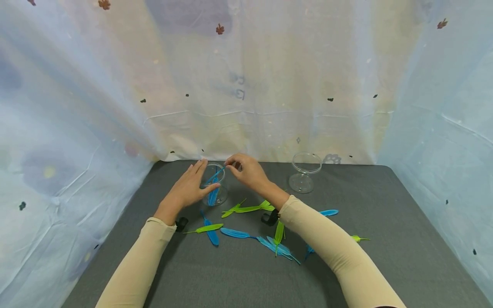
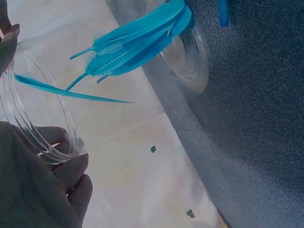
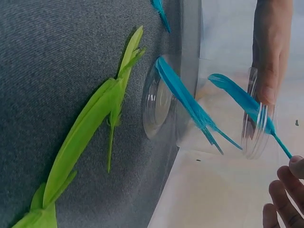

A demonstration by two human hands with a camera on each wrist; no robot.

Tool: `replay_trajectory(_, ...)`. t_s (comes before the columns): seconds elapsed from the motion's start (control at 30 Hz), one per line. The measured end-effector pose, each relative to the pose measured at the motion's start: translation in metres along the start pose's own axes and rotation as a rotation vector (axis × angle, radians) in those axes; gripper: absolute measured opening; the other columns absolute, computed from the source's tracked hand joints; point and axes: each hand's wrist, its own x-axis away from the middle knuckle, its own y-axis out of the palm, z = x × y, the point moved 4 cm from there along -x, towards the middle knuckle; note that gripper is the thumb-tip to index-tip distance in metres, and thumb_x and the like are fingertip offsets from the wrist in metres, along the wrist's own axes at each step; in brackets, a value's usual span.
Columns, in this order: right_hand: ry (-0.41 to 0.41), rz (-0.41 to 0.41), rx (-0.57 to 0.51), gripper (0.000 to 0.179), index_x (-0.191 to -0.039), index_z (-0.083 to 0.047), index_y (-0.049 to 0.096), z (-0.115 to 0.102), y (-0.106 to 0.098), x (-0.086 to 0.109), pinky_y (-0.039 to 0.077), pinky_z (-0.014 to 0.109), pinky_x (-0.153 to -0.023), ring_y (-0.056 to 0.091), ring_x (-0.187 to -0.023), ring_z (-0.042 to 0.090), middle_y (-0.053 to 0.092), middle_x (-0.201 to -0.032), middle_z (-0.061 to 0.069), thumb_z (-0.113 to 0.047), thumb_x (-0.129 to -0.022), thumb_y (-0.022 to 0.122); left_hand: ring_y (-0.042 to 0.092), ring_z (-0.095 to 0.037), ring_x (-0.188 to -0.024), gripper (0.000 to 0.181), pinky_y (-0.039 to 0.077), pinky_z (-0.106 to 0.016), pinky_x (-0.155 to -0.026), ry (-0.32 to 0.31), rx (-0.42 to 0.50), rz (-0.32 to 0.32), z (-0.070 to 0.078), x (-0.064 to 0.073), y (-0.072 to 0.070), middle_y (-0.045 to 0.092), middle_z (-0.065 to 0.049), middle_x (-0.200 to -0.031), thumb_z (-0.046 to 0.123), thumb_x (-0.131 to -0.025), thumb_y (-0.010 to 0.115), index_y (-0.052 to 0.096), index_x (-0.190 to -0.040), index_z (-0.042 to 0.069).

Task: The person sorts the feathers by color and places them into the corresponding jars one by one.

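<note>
My left hand (image 1: 186,187) holds a clear cup (image 1: 222,196) near its rim, thumb on the near side and fingers at the left. Several blue feathers (image 2: 137,42) stand inside the cup, leaning against its wall with their quills upward. My right hand (image 1: 248,171) is at the cup's right, pinching one more blue feather (image 3: 242,99) by the quill end between thumb and finger. That feather slants down through the cup's mouth, its vane inside the rim. In the right wrist view its tip is apart from the feathers lower in the cup.
A second clear cup (image 1: 301,184) stands at the table's back right. Green feathers (image 1: 248,209) and blue feathers (image 1: 235,233) lie scattered over the grey tabletop (image 1: 239,273), some partly under my right forearm. A patterned curtain (image 1: 262,85) hangs close behind the table's back edge.
</note>
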Motion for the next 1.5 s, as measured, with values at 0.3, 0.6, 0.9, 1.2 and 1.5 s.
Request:
replay_trajectory(0.3,0.01,-0.042,0.028,0.02,-0.122,-0.009,0.082,-0.004,0.008,-0.002,0.059,0.028,-0.076,0.067,-0.087,0.017,0.074,-0.11,0.004,-0.011,-0.104,0.073,0.009,-0.041,-0.165,0.112,0.011,-0.058,-0.134,0.008,-0.009,0.006,0.0,0.0,0.0,0.005,-0.018,-0.18,0.078,-0.101,0.052,0.005,-0.173,0.006)
replay_trajectory(0.6,0.044,-0.035,0.041,0.022,-0.124,-0.014,0.083,-0.003,0.004,0.005,0.051,0.028,-0.066,0.057,-0.078,0.014,0.071,-0.104,0.001,-0.014,-0.105,0.072,0.008,-0.043,-0.165,0.113,0.013,-0.06,-0.133,-0.006,-0.012,0.001,-0.001,0.0,0.001,0.005,-0.018,-0.18,0.08,-0.1,0.05,0.004,-0.174,0.007)
replay_trajectory(0.9,0.047,0.016,-0.01,0.02,-0.121,-0.013,0.081,0.003,-0.015,0.018,0.055,0.031,-0.07,0.063,-0.081,0.015,0.074,-0.111,0.003,-0.008,-0.106,0.07,0.009,-0.045,-0.164,0.113,0.015,-0.062,-0.132,-0.009,-0.009,0.005,0.0,-0.001,0.0,0.006,-0.019,-0.18,0.079,-0.1,0.052,0.006,-0.173,0.005)
replay_trajectory(1.2,0.049,0.028,-0.022,0.018,-0.118,-0.011,0.082,0.011,-0.037,0.035,0.054,0.032,-0.069,0.061,-0.079,0.015,0.075,-0.107,0.004,-0.006,-0.105,0.07,0.007,-0.043,-0.165,0.114,0.013,-0.06,-0.133,-0.016,-0.016,0.0,-0.002,-0.003,0.0,0.005,-0.017,-0.18,0.082,-0.099,0.048,0.004,-0.174,0.008)
replay_trajectory(1.5,0.064,-0.001,0.02,0.018,-0.116,-0.013,0.082,0.02,-0.051,0.058,0.056,0.033,-0.072,0.062,-0.082,0.015,0.073,-0.104,0.001,-0.006,-0.105,0.07,0.006,-0.042,-0.165,0.114,0.014,-0.06,-0.133,-0.01,-0.003,-0.004,-0.002,-0.002,0.002,0.004,-0.015,-0.181,0.083,-0.099,0.046,0.004,-0.174,0.009)
